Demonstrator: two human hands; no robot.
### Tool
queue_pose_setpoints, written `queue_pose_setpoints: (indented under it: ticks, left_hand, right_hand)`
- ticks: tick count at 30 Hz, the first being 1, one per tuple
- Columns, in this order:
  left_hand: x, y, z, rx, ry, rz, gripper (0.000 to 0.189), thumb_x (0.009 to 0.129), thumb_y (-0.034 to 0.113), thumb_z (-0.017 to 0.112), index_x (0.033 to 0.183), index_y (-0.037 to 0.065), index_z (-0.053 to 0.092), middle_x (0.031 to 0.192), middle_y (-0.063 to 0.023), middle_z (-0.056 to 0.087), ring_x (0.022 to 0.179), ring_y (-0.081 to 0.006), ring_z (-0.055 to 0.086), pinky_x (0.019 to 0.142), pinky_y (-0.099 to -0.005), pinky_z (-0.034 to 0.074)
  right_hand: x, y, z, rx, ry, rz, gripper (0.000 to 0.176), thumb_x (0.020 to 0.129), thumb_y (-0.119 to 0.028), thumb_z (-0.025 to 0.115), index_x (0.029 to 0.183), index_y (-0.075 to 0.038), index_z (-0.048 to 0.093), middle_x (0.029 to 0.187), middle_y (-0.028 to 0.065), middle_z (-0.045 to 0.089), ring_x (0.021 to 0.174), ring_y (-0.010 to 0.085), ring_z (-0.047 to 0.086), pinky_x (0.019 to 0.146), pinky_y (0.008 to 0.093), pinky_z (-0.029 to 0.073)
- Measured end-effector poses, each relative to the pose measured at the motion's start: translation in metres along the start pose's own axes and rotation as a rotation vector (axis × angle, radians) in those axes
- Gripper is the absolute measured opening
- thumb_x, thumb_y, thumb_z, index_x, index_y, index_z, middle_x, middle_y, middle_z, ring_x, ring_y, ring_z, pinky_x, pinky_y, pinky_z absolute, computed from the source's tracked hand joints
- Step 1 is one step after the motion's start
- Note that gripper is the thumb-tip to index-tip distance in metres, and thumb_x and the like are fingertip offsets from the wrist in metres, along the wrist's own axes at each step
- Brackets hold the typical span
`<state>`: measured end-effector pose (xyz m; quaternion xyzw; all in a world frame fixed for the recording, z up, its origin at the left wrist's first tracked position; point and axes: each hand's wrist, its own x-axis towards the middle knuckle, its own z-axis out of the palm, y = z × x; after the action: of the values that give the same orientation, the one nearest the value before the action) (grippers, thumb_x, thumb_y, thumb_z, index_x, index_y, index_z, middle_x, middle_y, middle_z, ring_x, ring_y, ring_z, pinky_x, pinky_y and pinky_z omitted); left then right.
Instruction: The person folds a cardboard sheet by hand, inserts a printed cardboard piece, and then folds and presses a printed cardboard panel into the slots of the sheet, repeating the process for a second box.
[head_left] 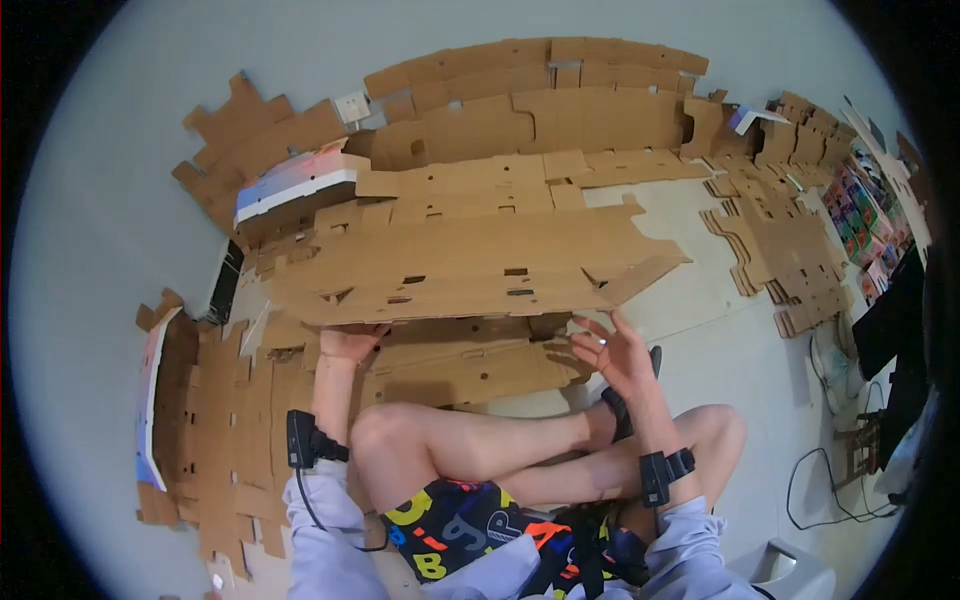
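Observation:
A large brown cardboard sheet (470,250) with slots and folded-up flaps is in front of me, its near edge raised over other cardboard. At the left part of that edge is my left hand (350,343), gripping from below with some of its fingers hidden under the sheet. My right hand (618,358) is by the near right corner, palm up and fingers spread, fingertips right at the edge. Flat cardboard pieces (475,375) lie beneath the sheet, in front of my crossed legs.
Stacked cardboard (780,235) lies on the floor at right, near colourful boxes (865,215). More cardboard (600,115) leans along the back wall. White-printed cartons stand at back left (300,185) and far left (155,400). A black cable (820,500) and white stool (790,570) are at lower right.

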<state>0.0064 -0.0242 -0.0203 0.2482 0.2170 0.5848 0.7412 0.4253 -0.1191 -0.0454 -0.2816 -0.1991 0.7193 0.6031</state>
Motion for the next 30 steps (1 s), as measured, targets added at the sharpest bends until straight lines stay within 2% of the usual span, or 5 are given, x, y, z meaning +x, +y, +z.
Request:
queue_pose_setpoints:
  ticks: [7,12,16,24,30]
  left_hand:
    - [-0.050,0.020,-0.056,0.177,0.556,0.130,0.046,0.089,0.020,0.053,0.130,0.003,0.042,0.126,-0.0102,0.052,0.114,-0.0251,0.052,0.092,-0.0399,0.048]
    - [-0.079,0.023,-0.011,1.053,0.224,0.267,0.047,0.081,0.015,0.060,0.124,-0.002,0.049,0.124,-0.0114,0.054,0.104,-0.0234,0.058,0.089,-0.0354,0.047]
    - [-0.077,0.013,0.024,1.767,-0.019,0.030,0.034,0.079,0.015,0.064,0.108,-0.002,0.062,0.103,-0.0115,0.065,0.088,-0.0182,0.062,0.080,-0.0325,0.049]
    - [-0.047,-0.001,0.036,1.439,-0.233,-0.287,0.021,0.082,0.014,0.066,0.092,-0.004,0.066,0.076,-0.0077,0.067,0.070,-0.0094,0.060,0.063,-0.0243,0.048]
    - [0.000,-0.021,-0.002,1.593,-0.065,-0.084,0.021,0.082,0.015,0.066,0.093,-0.003,0.064,0.078,-0.0097,0.066,0.070,-0.0132,0.059,0.065,-0.0277,0.048]
  right_hand:
    - [0.006,0.018,0.017,-0.529,0.209,-0.435,0.072,0.078,-0.019,0.067,0.138,-0.008,0.029,0.132,0.0135,0.040,0.108,0.0293,0.054,0.087,0.0386,0.048]
    - [0.014,0.026,0.009,-1.547,0.334,-0.839,0.075,0.067,-0.019,0.075,0.132,-0.003,0.040,0.138,0.0181,0.036,0.116,0.0356,0.048,0.098,0.0409,0.040]
    - [0.006,0.015,0.011,-1.457,0.068,-0.314,0.062,0.064,-0.021,0.077,0.118,-0.001,0.053,0.118,0.0171,0.057,0.111,0.0310,0.052,0.096,0.0376,0.040]
    - [0.013,-0.025,0.018,-1.698,-0.179,0.042,0.038,0.076,-0.029,0.071,0.098,0.001,0.063,0.078,0.0215,0.062,0.069,0.0258,0.061,0.064,0.0357,0.046]
    - [0.082,-0.017,-0.017,-1.754,-0.142,-0.036,0.050,0.073,-0.041,0.073,0.103,-0.002,0.064,0.095,0.0202,0.064,0.091,0.0300,0.062,0.078,0.0371,0.048]
